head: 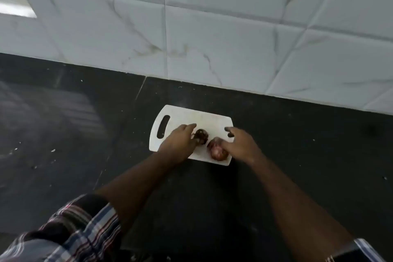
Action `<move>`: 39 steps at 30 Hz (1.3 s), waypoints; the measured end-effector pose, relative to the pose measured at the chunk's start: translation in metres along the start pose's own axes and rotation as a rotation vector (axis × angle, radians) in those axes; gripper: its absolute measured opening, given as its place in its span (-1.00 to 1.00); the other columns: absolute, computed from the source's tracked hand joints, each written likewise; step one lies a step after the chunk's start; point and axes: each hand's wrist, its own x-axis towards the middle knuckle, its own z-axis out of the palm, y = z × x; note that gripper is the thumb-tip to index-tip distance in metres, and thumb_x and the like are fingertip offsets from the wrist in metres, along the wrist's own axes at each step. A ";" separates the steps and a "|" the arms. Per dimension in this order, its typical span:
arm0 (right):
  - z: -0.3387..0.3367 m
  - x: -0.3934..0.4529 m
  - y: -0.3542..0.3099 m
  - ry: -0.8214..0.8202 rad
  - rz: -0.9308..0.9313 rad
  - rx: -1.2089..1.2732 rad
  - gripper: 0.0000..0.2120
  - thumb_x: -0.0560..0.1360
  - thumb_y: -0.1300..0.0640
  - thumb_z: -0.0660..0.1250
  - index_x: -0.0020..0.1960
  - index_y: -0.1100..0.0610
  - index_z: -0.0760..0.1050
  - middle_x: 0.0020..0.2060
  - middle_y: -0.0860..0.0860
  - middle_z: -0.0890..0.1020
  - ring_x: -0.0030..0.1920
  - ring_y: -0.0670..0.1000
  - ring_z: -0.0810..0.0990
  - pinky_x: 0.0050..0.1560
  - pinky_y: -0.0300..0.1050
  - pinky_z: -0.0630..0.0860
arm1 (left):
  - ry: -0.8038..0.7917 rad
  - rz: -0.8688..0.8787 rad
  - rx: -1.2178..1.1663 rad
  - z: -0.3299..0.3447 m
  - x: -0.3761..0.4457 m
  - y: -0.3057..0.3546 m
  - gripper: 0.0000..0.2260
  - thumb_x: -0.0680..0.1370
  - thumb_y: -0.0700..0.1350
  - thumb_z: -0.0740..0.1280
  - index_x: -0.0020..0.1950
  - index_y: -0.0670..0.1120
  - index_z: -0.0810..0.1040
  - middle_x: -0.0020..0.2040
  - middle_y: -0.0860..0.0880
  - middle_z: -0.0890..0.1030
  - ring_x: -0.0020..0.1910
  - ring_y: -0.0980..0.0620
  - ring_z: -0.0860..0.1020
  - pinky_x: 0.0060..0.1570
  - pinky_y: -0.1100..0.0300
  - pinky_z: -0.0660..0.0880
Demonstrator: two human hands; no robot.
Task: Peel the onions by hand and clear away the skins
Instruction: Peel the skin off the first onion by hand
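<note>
Judging both onions unpeeled on the cutting board, I see my left hand touching the darker onion and my right hand on the reddish onion, grips unclear.

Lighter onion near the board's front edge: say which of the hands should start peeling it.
Right hand, probably: it already touches the lighter onion. The left hand is at the darker onion.
</note>
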 end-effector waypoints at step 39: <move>0.031 -0.143 -0.010 -0.069 -0.077 1.195 -0.36 0.20 0.36 0.51 0.19 -0.09 0.53 0.18 -0.05 0.62 0.22 0.04 0.61 0.09 -0.03 0.61 | 0.075 -0.549 -1.610 -0.031 -0.132 0.021 -0.85 0.67 -0.23 0.21 0.03 -0.14 0.58 -0.29 -0.09 0.64 -0.41 0.11 0.62 -0.45 0.31 0.55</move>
